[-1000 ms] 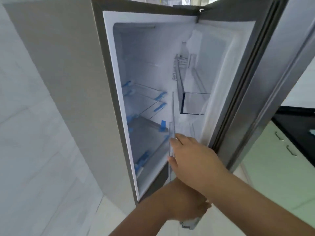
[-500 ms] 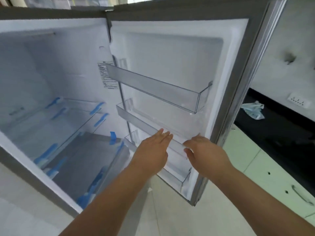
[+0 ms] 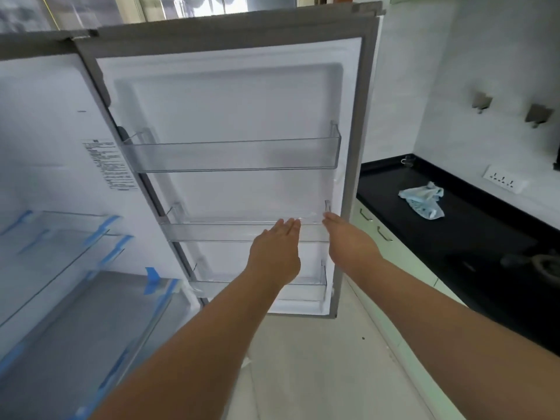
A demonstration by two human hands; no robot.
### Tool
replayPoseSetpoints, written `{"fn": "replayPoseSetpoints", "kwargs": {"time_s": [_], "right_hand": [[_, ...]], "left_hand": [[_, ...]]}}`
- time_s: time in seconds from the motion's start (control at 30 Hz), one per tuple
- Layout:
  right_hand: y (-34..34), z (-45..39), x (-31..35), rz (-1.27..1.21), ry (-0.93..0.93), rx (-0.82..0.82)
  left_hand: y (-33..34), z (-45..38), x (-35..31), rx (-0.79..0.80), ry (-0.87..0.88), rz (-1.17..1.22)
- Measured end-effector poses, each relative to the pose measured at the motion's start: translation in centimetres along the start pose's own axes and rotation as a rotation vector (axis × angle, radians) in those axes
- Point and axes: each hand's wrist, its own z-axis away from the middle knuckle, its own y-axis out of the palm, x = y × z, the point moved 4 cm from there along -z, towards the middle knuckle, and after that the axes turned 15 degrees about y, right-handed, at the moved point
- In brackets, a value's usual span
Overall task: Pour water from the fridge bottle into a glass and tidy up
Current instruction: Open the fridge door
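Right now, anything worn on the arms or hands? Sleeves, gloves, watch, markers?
Nothing worn that shows. The left hand and right hand are bare: no gloves, rings or markers. Both forearms are bare up to the frame edge, with no sleeve, watch or band in view. Upper arms are out of frame.

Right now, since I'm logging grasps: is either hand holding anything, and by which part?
Nothing is held. The left hand and right hand reach open toward the middle door shelf.
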Motion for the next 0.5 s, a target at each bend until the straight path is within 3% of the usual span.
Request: {"fn": "replayPoseSetpoints", "kwargs": {"time_s": [0.33, 0.43, 0.5], "right_hand": [[-0.9, -4.9, -1.2, -0.012, -0.048, -0.005], [-2.1, -4.9, 0.1, 0.078, -0.088, -0.081], [-2.4, -4.1, 1.8, 0.003, -0.171, -0.147]], "left_hand": [[1.0, -4.9, 0.2, -0.025, -0.081, 0.037], [1.1, -3.7, 0.9, -0.107, -0.089, 0.08], [1.4, -1.9, 1.6, -0.194, -0.107, 0.063]]}}
